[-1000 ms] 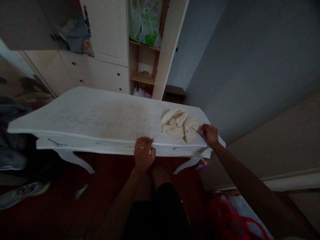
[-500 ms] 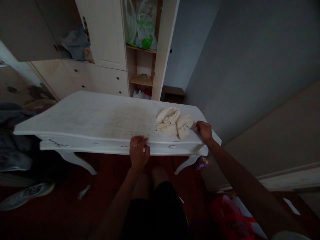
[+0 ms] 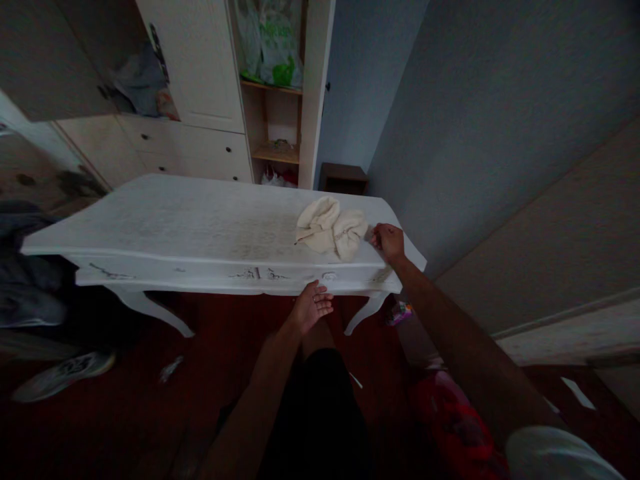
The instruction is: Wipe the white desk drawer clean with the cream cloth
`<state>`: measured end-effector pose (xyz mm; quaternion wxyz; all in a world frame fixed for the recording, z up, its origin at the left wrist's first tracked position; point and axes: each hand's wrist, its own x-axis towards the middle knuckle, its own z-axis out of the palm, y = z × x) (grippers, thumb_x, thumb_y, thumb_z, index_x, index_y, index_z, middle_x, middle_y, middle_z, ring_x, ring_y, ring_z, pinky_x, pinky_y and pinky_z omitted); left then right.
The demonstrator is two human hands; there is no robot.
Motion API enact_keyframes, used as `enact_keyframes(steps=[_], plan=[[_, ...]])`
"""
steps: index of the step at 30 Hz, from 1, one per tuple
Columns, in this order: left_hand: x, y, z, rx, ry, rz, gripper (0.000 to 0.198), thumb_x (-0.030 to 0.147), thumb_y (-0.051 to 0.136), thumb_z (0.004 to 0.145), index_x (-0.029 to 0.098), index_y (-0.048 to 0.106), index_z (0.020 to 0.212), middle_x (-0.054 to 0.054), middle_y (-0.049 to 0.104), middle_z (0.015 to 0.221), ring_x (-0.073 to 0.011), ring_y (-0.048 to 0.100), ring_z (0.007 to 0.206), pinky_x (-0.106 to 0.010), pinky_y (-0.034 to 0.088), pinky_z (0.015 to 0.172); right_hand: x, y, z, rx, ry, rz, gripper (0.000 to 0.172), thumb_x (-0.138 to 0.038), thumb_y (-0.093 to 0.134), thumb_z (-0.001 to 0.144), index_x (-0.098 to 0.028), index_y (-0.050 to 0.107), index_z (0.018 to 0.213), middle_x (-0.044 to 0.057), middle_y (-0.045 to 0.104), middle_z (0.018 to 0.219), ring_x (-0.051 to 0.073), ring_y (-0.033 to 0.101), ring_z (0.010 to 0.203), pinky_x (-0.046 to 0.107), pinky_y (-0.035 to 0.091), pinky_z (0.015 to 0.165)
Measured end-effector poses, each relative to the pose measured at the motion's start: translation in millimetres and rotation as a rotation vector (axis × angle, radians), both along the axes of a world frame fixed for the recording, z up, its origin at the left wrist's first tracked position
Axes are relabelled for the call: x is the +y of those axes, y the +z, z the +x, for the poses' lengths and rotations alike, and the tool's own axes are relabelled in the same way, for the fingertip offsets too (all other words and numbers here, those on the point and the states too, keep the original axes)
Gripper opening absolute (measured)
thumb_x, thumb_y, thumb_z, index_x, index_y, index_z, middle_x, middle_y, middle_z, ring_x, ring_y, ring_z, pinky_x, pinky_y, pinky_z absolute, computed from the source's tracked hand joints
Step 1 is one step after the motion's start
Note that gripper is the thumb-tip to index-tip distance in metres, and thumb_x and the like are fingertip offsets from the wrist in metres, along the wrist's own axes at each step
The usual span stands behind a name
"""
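Observation:
A crumpled cream cloth lies on the right part of a white table, whose top carries dark smudges. Just right of the cloth, my right hand rests on the tabletop with its fingers curled in. Whatever is inside those fingers, if anything, is hidden. My left hand hovers in front of the drawer front, below a round white knob. Its palm is turned up and its fingers are apart, with nothing in them.
Behind the table stands a white wardrobe with open doors and plastic bags on a shelf. A grey wall bounds the right side. On the red floor are a shoe at left and a red bag at right.
My left hand has left the table's front edge, moving right and down and turning its palm up. My right hand stays curled beside the cloth. The view has shifted slightly.

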<state>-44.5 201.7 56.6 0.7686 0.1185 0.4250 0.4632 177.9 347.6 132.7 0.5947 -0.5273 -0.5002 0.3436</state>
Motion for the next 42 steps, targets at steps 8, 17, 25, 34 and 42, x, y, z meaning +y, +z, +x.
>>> enact_keyframes(steps=[8, 17, 25, 34, 42], plan=[[32.9, 10.9, 23.4, -0.126, -0.052, -0.097, 0.028, 0.035, 0.048, 0.093, 0.011, 0.062, 0.088, -0.009, 0.066, 0.069, -0.0167, 0.061, 0.056, -0.029, 0.053, 0.061, 3.5, -2.4, 1.2, 0.023, 0.011, 0.007, 0.025, -0.032, 0.058, 0.082, -0.017, 0.061, 0.061, -0.004, 0.056, 0.043, 0.007, 0.045, 0.035, 0.017, 0.03, 0.034], [35.2, 7.7, 29.7, -0.071, 0.011, -0.122, 0.027, 0.033, 0.049, 0.09, 0.01, 0.063, 0.085, -0.006, 0.063, 0.063, -0.0144, 0.059, 0.054, -0.025, 0.05, 0.055, 4.4, -0.5, 0.2, 0.076, 0.015, -0.008, 0.023, -0.027, 0.058, 0.081, -0.017, 0.061, 0.061, -0.004, 0.056, 0.044, 0.007, 0.044, 0.035, 0.017, 0.03, 0.035], [-3.7, 11.8, 30.0, -0.036, -0.016, -0.126, 0.033, 0.031, 0.047, 0.091, 0.008, 0.065, 0.074, -0.007, 0.064, 0.06, -0.0125, 0.058, 0.051, -0.023, 0.047, 0.053, 8.0, -1.6, 1.9, 0.078, 0.011, -0.003, 0.023, -0.028, 0.058, 0.081, -0.016, 0.063, 0.061, -0.004, 0.056, 0.044, 0.006, 0.045, 0.036, 0.016, 0.031, 0.035], [-77.9, -4.3, 44.2, -0.046, -0.005, -0.16, 0.041, 0.03, 0.043, 0.095, 0.007, 0.067, 0.07, -0.006, 0.065, 0.056, -0.0101, 0.056, 0.044, -0.022, 0.045, 0.049, 7.0, -1.4, 2.1, 0.067, 0.017, -0.003, 0.025, -0.031, 0.06, 0.081, -0.016, 0.062, 0.061, -0.003, 0.056, 0.044, 0.006, 0.045, 0.035, 0.016, 0.031, 0.034], [-140.5, -39.6, 50.2, -0.069, 0.021, -0.115, 0.031, 0.037, 0.059, 0.083, 0.009, 0.067, 0.071, -0.007, 0.067, 0.059, -0.0122, 0.056, 0.045, -0.023, 0.042, 0.046, 7.5, -2.1, 2.0, 0.084, 0.015, -0.013, 0.023, -0.027, 0.059, 0.08, -0.017, 0.061, 0.06, -0.004, 0.056, 0.043, 0.006, 0.043, 0.034, 0.016, 0.03, 0.032]])
